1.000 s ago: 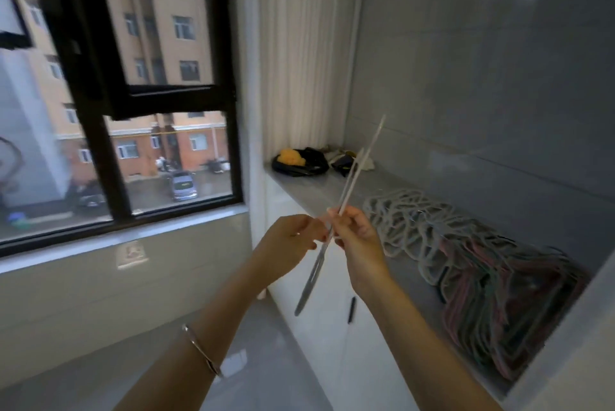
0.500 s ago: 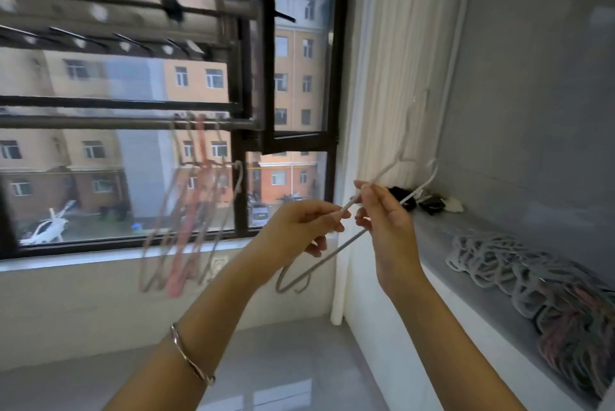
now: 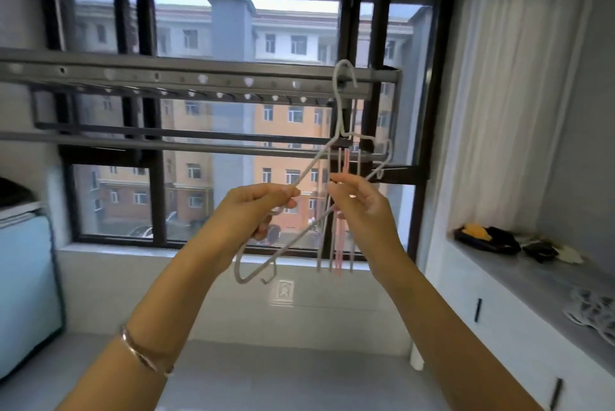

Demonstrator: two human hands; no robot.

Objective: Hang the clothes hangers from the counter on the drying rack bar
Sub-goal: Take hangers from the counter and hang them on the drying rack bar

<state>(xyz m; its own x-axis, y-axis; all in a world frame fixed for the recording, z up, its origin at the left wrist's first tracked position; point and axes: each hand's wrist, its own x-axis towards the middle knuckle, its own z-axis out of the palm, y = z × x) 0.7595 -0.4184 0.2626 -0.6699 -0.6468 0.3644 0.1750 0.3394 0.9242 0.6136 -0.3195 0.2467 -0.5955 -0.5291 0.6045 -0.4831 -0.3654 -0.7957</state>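
Observation:
I hold a thin white clothes hanger (image 3: 336,121) up in front of the window, tilted, its hook at the level of the upper rack rail. My left hand (image 3: 263,206) pinches its sloping arm. My right hand (image 3: 357,202) pinches the lower wire close by. The drying rack bar (image 3: 186,146) runs across the window at mid height. Several hangers (image 3: 342,244), white and pink, hang edge-on from the bar's right end, just behind my right hand. A pile of hangers (image 3: 595,314) lies on the counter (image 3: 535,284) at the far right edge.
A perforated rack rail (image 3: 199,76) runs above the bar. A white curtain (image 3: 506,94) hangs at the right. Dark and yellow items (image 3: 482,236) lie at the counter's far end. A light blue appliance (image 3: 26,284) stands at the left. White cabinets sit under the counter.
My view has swung left from the counter to face the window and rack. Both hands have risen with the white hanger, bringing its hook up near the rack's right end.

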